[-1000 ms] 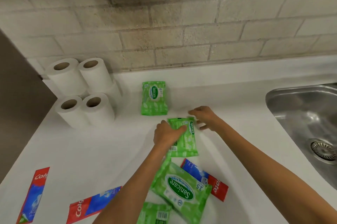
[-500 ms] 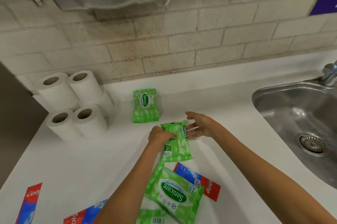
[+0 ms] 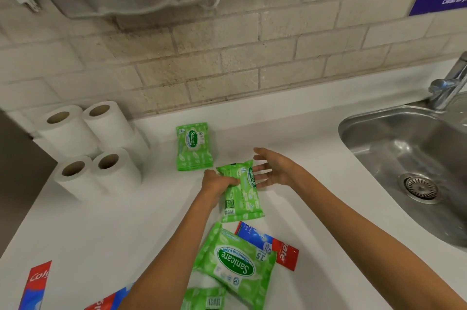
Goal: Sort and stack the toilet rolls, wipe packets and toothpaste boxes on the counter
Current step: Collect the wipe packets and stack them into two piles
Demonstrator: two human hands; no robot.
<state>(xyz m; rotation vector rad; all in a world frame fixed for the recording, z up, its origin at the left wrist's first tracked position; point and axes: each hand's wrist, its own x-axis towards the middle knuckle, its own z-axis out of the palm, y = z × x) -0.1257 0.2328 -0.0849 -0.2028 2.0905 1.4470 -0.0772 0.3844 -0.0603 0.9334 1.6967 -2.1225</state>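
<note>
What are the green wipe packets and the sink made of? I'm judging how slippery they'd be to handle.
Wipe packet in the left hand: soft glossy plastic film, judging by its sheen and crimped ends. Sink: brushed metal, likely stainless steel, with blurred reflections.

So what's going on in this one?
A person is sorting toiletries on a white counter. The left hand grips a green wipe packet; the right hand is open beside it, fingers spread. A stack of wipe packets sits by the wall, next to the toilet rolls already grouped at the left. More loose packets and toothpaste boxes lie at the near edge, unsorted. A sink is on the right.
</note>
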